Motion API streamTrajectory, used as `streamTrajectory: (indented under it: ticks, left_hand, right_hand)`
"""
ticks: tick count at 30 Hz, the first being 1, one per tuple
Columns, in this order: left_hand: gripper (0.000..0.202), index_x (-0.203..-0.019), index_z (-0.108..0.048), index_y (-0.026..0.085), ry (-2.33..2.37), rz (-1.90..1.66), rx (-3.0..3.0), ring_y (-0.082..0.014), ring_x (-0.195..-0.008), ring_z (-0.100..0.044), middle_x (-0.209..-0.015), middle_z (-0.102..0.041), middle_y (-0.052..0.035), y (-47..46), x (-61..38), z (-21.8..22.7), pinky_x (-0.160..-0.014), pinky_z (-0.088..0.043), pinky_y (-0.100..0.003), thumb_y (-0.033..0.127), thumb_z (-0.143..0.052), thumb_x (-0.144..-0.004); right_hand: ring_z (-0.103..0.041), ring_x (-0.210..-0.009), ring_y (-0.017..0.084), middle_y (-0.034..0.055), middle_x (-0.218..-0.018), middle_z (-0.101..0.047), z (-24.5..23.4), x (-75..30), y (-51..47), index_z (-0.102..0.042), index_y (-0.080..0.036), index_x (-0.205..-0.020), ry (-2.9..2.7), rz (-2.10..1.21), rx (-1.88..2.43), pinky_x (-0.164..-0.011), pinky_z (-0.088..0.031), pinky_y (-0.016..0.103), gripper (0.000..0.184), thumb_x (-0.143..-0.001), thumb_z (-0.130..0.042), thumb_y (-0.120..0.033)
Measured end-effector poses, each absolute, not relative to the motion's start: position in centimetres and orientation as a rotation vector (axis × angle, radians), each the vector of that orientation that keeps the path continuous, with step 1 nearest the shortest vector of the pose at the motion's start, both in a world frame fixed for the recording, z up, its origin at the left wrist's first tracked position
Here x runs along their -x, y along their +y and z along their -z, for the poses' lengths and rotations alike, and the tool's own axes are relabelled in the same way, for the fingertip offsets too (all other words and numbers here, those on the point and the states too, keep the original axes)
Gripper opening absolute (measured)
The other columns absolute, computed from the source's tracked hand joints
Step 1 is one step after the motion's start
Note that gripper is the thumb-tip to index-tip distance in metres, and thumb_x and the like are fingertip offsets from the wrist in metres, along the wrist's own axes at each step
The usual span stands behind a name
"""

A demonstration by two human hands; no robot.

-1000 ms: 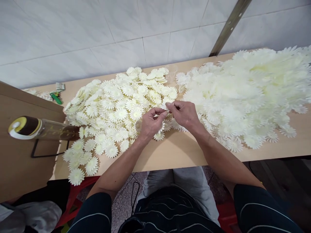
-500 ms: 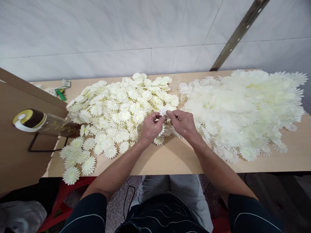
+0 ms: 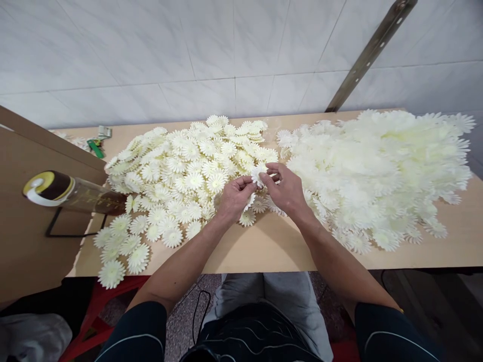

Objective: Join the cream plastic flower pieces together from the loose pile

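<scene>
Between my two hands is a white artificial flower head (image 3: 258, 175) with narrow petals. My left hand (image 3: 234, 199) pinches its lower left edge between thumb and fingers. On the other side, my right hand (image 3: 283, 189) has its thumb on the petals and its fingers curled around the right edge. Behind and left of the hands spreads a heap of cream flower heads (image 3: 194, 179), some stacked together. A second, whiter and denser pile of flower petals (image 3: 362, 171) lies to the right. A few single flower heads (image 3: 247, 217) rest under my hands.
A brown-capped bottle (image 3: 90, 195) lies tilted at the left against the heap, beside a cardboard panel (image 3: 33, 221). Small green clips (image 3: 95, 148) lie at the back left. A metal strip (image 3: 372, 55) stands against the tiled wall. Flowers hang over the table's (image 3: 260, 254) front left edge.
My right hand's fingers have lifted and spread a little from the flower head, which now faces up more. My left hand keeps its pinch.
</scene>
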State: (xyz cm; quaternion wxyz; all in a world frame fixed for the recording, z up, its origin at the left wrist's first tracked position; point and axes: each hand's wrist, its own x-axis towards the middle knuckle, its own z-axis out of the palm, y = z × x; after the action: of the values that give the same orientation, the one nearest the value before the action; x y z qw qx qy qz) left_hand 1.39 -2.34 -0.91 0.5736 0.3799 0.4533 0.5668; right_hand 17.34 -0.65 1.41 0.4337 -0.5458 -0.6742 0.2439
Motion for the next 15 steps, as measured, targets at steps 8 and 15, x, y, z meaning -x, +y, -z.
streamTrajectory:
  ticks: [8, 15]
  left_hand:
    - [0.030, -0.081, -0.079, 0.019, 1.072, -1.342, -0.913, -0.0167, -0.075, -0.069, -0.076, -0.077, -0.0022, -2.34, -1.22, 0.45, -0.079, -0.057, -0.032, 0.042, -0.093, -0.066]
    - [0.026, -0.082, -0.080, 0.019, 1.063, -1.307, -0.967, -0.0136, -0.065, -0.063, -0.072, -0.075, -0.0011, -2.40, -0.98, 0.37, -0.064, -0.049, -0.026, 0.039, -0.090, -0.068]
  right_hand:
    - [-0.067, -0.076, 0.019, 0.0082, -0.098, -0.076, -1.28, -17.69, -0.61, -0.087, -0.024, -0.104, -1.761, -0.505, 1.159, -0.073, -0.061, 0.036, 0.021, -0.096, -0.082, -0.043]
    - [-0.072, -0.084, 0.023, 0.0063, -0.089, -0.082, -1.60, -17.59, -0.29, -0.088, -0.027, -0.088, -1.743, -0.638, 1.238, -0.077, -0.057, 0.037, 0.024, -0.095, -0.081, -0.048]
